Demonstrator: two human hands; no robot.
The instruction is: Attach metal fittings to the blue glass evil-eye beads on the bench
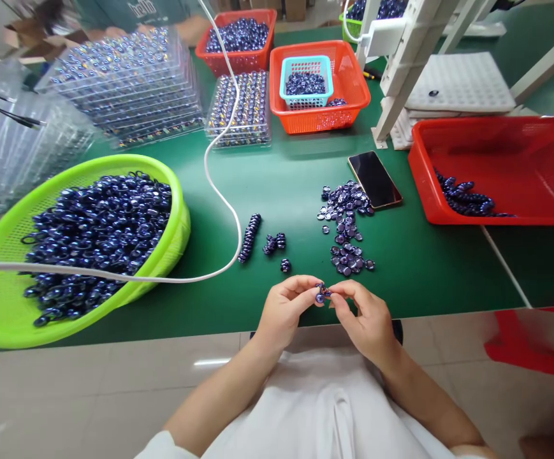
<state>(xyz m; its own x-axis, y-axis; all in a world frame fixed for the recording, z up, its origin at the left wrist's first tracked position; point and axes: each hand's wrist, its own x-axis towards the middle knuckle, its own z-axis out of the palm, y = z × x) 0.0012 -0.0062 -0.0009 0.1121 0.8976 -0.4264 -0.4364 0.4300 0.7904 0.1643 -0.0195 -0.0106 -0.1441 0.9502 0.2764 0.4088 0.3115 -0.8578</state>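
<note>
Near the table's front edge, my left hand [286, 309] and my right hand [365, 319] meet fingertip to fingertip. Between them they pinch a small shiny dark-blue piece [321, 294] that looks made of several rounded parts; its exact kind is too small to tell. Just beyond my fingers lies a loose pile of flat, glossy dark-blue caps [347, 258]. To the left of it are a ribbed dark-blue stick [249, 238], some short ribbed clusters [275, 243] and a single small cluster [285, 265].
A green basket [181, 223] full of dark-blue looped pieces stands left, crossed by a white cable [222, 197]. A phone [375, 179] lies by the caps. Red bins [420, 172], an orange basket [319, 121] and stacked clear trays [152, 108] surround the area. Another person [138, 16] sits opposite.
</note>
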